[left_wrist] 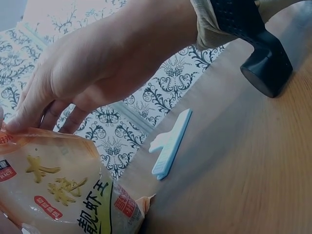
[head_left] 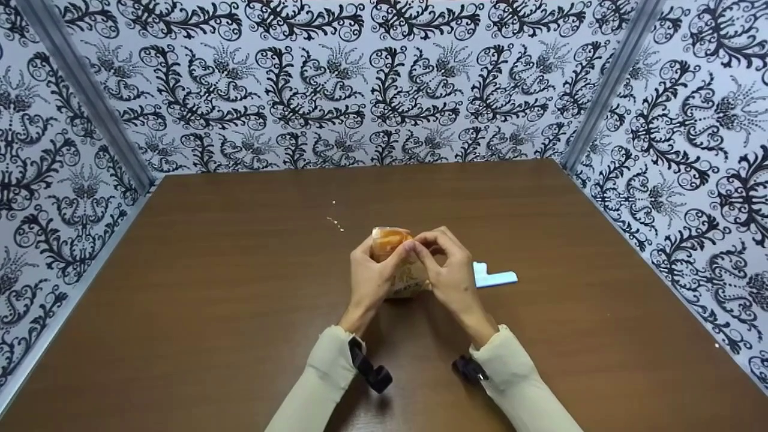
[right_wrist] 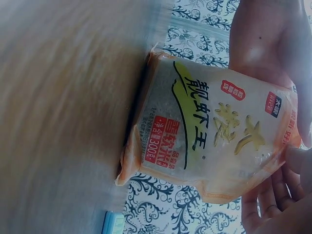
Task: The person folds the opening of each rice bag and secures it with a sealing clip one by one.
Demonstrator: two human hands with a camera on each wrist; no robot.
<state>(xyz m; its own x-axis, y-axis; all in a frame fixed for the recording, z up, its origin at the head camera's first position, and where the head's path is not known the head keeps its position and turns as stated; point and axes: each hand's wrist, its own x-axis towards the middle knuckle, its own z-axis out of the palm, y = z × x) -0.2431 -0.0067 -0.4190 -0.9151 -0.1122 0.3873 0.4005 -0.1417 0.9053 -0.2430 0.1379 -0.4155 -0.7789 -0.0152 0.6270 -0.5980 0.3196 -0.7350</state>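
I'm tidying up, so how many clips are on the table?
1: a blue clip on the table, right of the bag, partly behind the right hand in head view. Others may be hidden.

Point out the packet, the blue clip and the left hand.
Packet (right_wrist: 214, 129), right wrist view: printed front.
Blue clip (left_wrist: 172, 145), left wrist view: long bar.
Left hand (head_left: 370, 277), head view: back of hand.

Packet (right_wrist: 212, 129) reads — 靓虾王, 300

A brown tabletop (head_left: 240, 312) bears a blue-white clip (head_left: 495, 280) and pale crumbs (head_left: 341, 228)
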